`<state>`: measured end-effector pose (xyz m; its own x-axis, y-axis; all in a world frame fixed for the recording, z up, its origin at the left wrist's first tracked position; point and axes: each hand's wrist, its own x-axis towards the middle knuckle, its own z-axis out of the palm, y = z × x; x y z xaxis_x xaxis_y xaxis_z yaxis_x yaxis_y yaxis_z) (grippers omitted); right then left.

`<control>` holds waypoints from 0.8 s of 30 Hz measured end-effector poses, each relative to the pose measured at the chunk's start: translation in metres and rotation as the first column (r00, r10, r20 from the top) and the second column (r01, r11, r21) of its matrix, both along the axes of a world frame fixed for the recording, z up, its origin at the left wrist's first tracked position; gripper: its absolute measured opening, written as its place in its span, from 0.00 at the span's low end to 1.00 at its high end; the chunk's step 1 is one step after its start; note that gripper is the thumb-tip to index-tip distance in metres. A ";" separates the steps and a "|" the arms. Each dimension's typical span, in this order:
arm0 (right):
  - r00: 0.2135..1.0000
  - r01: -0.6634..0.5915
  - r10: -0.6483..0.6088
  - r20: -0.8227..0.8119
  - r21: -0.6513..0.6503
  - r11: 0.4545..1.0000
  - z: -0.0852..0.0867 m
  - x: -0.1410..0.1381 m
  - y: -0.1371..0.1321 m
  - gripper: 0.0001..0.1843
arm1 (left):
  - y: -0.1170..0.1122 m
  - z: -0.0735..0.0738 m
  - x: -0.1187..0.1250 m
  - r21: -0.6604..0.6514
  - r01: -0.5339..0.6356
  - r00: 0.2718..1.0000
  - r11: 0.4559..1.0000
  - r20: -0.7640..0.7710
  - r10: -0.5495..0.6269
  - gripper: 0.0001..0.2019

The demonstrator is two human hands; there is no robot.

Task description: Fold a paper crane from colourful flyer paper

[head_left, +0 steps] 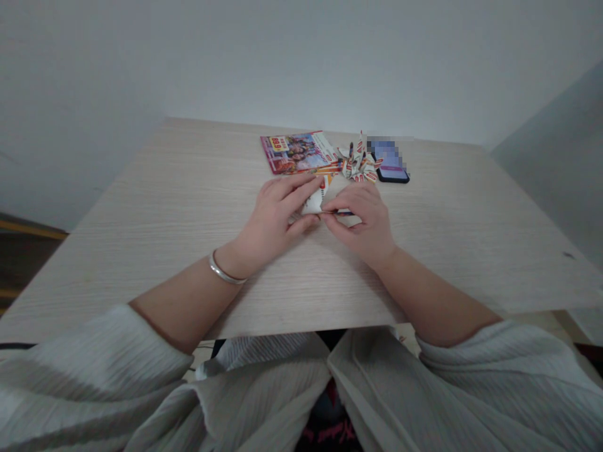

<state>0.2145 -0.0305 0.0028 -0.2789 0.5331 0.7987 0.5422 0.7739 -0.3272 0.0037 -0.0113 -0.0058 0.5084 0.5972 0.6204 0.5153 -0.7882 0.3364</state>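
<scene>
A small piece of folded printed paper (313, 202), white with orange and red print, lies on the table between my hands. My left hand (282, 210) rests flat across its left part, fingers stretched out and thumb at the near edge. With thumb and forefinger, my right hand (360, 216) pinches the paper's right side near its front edge. My fingers hide much of the paper. Just beyond it stands a spiky folded-paper figure (358, 164), made of similar printed paper.
Several colourful printed leaflets (301, 152) lie stacked behind my left hand. A phone (392, 164) with a lit screen lies at the back right, partly blurred out. The pale wooden table (179, 188) meets a wall (301, 63) at its far edge.
</scene>
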 end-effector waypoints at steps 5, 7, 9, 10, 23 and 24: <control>0.993 0.096 -0.097 0.070 0.020 0.995 0.002 0.001 -0.004 0.04 | 0.000 -0.001 0.001 0.011 -0.035 0.999 0.999 -0.022 0.036 0.29; 0.993 0.099 -0.100 0.065 0.011 0.995 0.002 0.000 -0.006 0.05 | -0.001 0.000 0.001 0.015 -0.045 0.999 0.999 -0.029 0.046 0.29; 0.995 0.086 -0.086 0.055 -0.001 0.996 0.002 -0.002 -0.007 0.06 | -0.001 0.000 0.001 0.017 -0.039 0.999 0.999 -0.028 0.040 0.29; 0.996 0.078 -0.077 0.051 -0.007 0.997 0.003 -0.002 -0.007 0.06 | -0.002 0.000 0.001 0.019 -0.036 0.999 0.999 -0.023 0.036 0.28; 0.999 -0.036 0.036 0.029 -0.009 0.999 -0.002 0.003 0.000 0.08 | -0.003 0.002 0.000 0.002 -0.124 0.985 0.992 0.119 0.123 0.35; 0.999 -0.030 0.031 0.029 -0.014 0.999 -0.002 0.003 0.001 0.08 | -0.002 0.001 -0.001 0.004 -0.152 0.978 0.988 0.144 0.150 0.37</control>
